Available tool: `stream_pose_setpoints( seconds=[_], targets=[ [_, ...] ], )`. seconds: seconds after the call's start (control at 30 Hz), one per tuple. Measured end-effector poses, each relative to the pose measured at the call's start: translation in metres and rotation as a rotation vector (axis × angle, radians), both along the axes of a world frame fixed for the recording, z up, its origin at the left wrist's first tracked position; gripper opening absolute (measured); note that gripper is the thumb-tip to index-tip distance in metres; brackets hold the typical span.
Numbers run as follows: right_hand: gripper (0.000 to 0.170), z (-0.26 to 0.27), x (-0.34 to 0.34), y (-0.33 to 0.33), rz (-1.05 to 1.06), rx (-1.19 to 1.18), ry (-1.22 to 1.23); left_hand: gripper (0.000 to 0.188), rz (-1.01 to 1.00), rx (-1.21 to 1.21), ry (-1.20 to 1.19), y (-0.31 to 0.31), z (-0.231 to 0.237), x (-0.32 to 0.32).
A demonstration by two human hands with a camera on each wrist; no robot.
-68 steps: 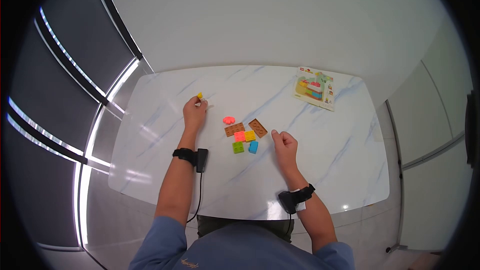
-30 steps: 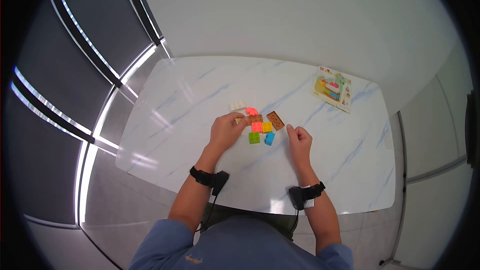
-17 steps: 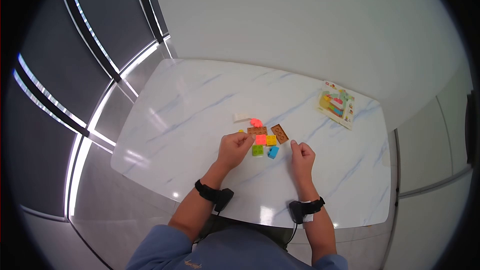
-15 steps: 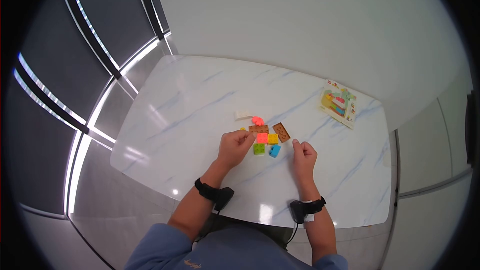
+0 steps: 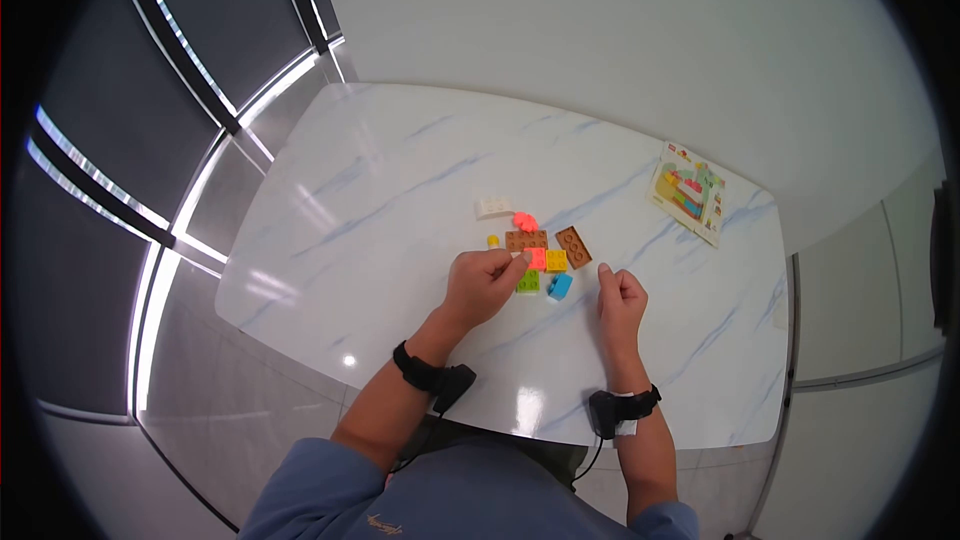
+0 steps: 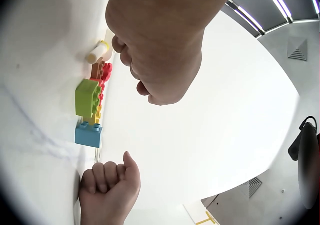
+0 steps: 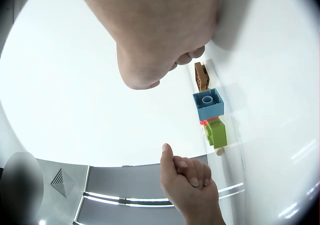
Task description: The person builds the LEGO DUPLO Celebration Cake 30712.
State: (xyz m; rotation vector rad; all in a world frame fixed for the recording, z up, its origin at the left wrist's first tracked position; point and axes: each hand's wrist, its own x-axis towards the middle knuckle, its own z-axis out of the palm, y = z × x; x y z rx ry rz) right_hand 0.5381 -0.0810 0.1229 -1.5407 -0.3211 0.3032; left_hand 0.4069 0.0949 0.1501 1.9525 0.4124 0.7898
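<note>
My left hand [image 5: 480, 286] hovers beside a cluster of toy building bricks, its fingers curled and its thumb overlapping the coral brick [image 5: 537, 259] in the head view. The right hand [image 5: 622, 308] is at the table to the right of the cluster, fingers folded in, thumb raised. Neither holds anything. Nearest the left hand are the green brick [image 5: 528, 283] and a small white cylinder with a yellow top [image 6: 97, 52]. A blue brick [image 7: 208, 105], lying on its side, and a yellow brick [image 5: 556, 261] sit between the hands.
Behind them lie a studded brown plate [image 5: 526, 240], an overturned brown plate [image 5: 574, 247], a coral scalloped piece [image 5: 525, 222] and a white brick [image 5: 495, 207]. A picture leaflet [image 5: 689, 193] rests at the back right of the marble-patterned table [image 5: 400, 150].
My left hand came in from the far left with the yellow-topped piece, which now lies left of the studded plate, let go. A white brick now sits by the cluster. The right hand stays.
</note>
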Motion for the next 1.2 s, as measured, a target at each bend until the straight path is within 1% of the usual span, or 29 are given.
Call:
stream_pose_setpoints(
  seconds=[0.1, 0.2, 0.43, 1.2],
  targets=[
    [0.048, 0.0007, -0.0007, -0.0001, 0.001, 0.0, -0.006, 0.048, -0.005, 0.04, -0.018, -0.0009, -0.0011, 0.0001],
    [0.048, -0.0012, 0.0003, -0.0007, 0.005, 0.008, -0.01, 0.046, 0.01, 0.077, 0.008, 0.0005, -0.0019, 0.0002],
    [0.048, -0.0014, 0.0005, -0.0004, 0.012, 0.029, 0.018, 0.046, 0.02, 0.072, 0.008, 0.0002, -0.0016, 0.0003],
    [0.048, -0.0064, 0.0021, 0.0008, 0.016, 0.078, -0.03, 0.044, 0.029, 0.117, -0.026, -0.0013, -0.0011, 0.002]
  ],
)
